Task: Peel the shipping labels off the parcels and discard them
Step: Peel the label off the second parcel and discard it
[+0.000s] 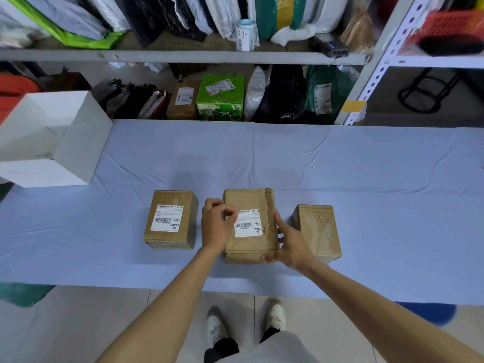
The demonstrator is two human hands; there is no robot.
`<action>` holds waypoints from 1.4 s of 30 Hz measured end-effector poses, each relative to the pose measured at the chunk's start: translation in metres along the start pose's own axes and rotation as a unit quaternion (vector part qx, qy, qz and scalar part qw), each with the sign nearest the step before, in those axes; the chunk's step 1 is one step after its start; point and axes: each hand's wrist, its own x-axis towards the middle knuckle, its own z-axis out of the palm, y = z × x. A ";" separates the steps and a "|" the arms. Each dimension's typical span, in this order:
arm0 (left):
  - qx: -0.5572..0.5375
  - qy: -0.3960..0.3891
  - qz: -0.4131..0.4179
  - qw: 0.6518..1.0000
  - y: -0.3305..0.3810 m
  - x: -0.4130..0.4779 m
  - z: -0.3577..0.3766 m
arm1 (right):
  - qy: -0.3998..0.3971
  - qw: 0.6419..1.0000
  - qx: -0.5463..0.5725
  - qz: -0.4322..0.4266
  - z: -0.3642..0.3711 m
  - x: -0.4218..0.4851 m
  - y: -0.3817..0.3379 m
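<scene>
Label (247,223): on top of the middle box (250,247), near centre of the table (262,158).
Left hand (217,226): thumb and finger pinch its far-left corner, likely to start peeling.
Right hand (290,244): fingers curled round this box's right side, likely to stop it sliding.
Left box (167,238): label untouched.
Right box (318,231): no label, only traces.
White box (76,142): far left, maybe for discards.

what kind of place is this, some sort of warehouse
Probably a parcel depot or courier pickup point: metal shelving crammed with bagged and boxed packages, a roll of printed labels, and cardboard parcels on the table.
</scene>
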 end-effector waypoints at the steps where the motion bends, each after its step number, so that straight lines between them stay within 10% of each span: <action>1: 0.002 0.001 0.009 1.000 0.000 0.000 0.000 | 0.000 1.000 -0.001 -0.001 0.000 0.000 0.000; 42: -0.085 -0.058 -0.009 0.995 -0.006 0.000 -0.001 | 0.002 0.999 -0.028 -0.022 -0.002 0.006 0.002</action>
